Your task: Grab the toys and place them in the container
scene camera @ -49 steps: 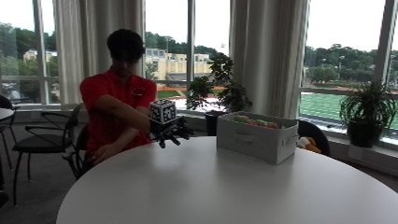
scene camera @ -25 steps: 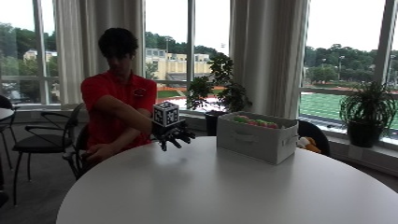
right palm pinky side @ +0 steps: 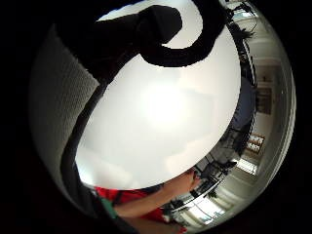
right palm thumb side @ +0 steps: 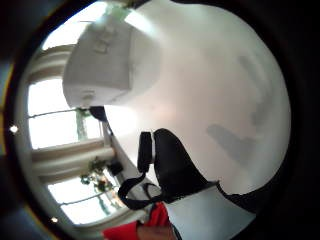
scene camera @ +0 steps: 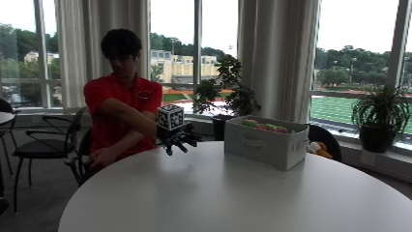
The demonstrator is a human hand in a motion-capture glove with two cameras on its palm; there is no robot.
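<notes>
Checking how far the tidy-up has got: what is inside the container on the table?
Green and pink toys show above the rim of the container. Anything lower down is hidden by its walls.

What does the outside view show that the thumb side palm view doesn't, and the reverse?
Only the outside view: the toys lying in the container, a toy beyond the table's far edge, the person's whole pose, and the gloved right hand hanging over the table, fingers spread, holding nothing. Only the thumb side palm view: the glove's thumb up close against the tabletop, and the container's side from low down. Both share: container, white table, windows, red shirt.
</notes>
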